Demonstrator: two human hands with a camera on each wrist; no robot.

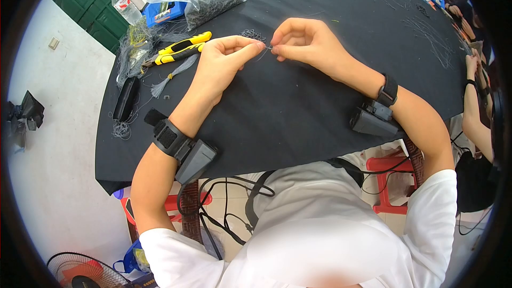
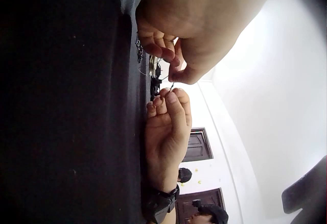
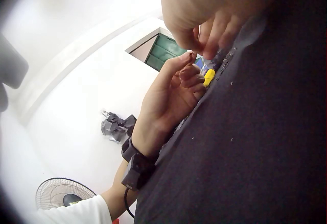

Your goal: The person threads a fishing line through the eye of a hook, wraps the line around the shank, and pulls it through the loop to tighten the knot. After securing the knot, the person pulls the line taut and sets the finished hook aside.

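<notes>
Both hands meet above the black tablecloth. My left hand (image 1: pixel 226 61) pinches one end of a thin dark strand (image 1: pixel 268 48) between thumb and forefinger. My right hand (image 1: pixel 312 42) pinches the same strand a short way off, its other fingers curled. In the left wrist view the strand (image 2: pixel 172 86) spans the small gap between the fingertips of the left hand (image 2: pixel 191 35) and the right hand (image 2: pixel 168 127). A small pile of dark knotted pieces (image 1: pixel 253 34) lies on the cloth just behind the hands. The right wrist view shows the left hand (image 3: pixel 171 96) with its thumb against the forefinger.
Yellow-black cutters (image 1: pixel 184 48), a tied grey bundle (image 1: pixel 170 77) and a black case (image 1: pixel 126 100) lie left. Behind them are a bottle (image 1: pixel 126 7), a blue box (image 1: pixel 164 13) and a bag of dark pieces (image 1: pixel 210 0). Loose strands (image 1: pixel 432 40) lie right; people sit at the right edge.
</notes>
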